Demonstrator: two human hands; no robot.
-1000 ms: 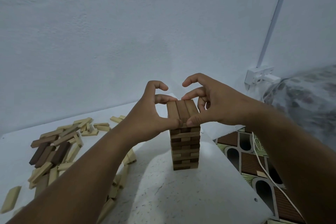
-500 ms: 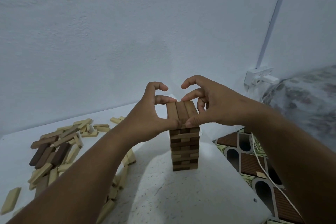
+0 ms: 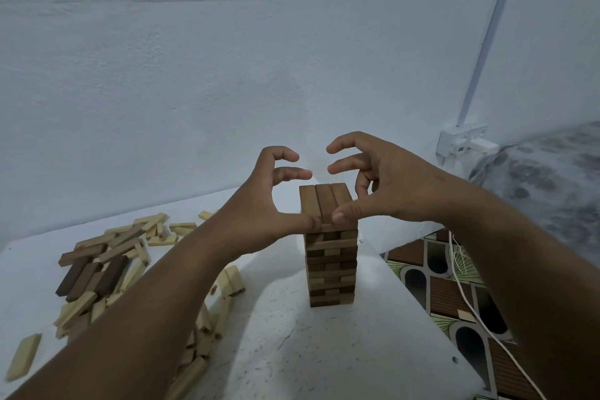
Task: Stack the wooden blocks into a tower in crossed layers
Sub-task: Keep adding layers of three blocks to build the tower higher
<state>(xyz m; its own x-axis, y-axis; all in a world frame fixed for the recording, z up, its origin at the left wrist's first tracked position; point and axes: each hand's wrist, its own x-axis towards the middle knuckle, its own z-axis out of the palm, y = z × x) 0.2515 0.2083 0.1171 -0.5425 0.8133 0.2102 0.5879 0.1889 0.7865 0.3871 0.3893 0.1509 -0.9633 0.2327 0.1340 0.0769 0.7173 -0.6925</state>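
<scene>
A tower of wooden blocks point(image 3: 331, 266) stands in crossed layers on the white table point(image 3: 324, 360). Its top layer point(image 3: 324, 201) is three brown blocks lying side by side, pointing away from me. My left hand point(image 3: 259, 204) is at the tower's upper left, thumb tip touching the near end of the top layer, fingers curled in the air above it. My right hand point(image 3: 389, 185) mirrors it on the right: its thumb rests on the near end and its upper fingers hang clear of the blocks. Neither hand holds a block.
A heap of loose light and dark blocks point(image 3: 97, 263) lies on the table's left, partly hidden by my left forearm. One light block point(image 3: 24, 360) lies apart at the left edge. The table's right edge drops to a patterned floor point(image 3: 448, 295) with a white cable point(image 3: 470, 312).
Both hands' fingers have lifted off the far end of the top layer and spread apart. The thumbs stay at its near end. The tower has not moved.
</scene>
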